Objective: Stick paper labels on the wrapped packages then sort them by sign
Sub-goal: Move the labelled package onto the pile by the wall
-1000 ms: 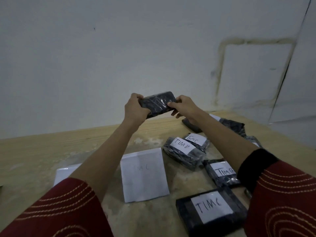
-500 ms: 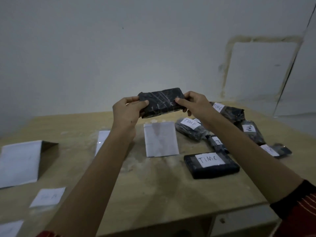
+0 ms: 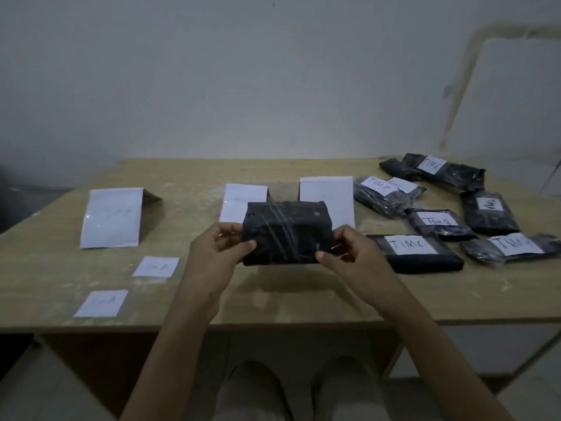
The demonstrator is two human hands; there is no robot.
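Left hand and right hand grip opposite ends of an unlabelled black package, held above the table; labelled packages lie at right.

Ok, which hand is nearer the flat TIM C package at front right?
Right. Right hand is just left of the flat package; left hand is farther left, across the unlabelled package.

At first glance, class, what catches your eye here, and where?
A black film-wrapped package, no label showing, gripped by the left hand and right hand above the middle of the wooden table. Labelled black packages cluster on the right. White folded paper signs stand at left and centre.
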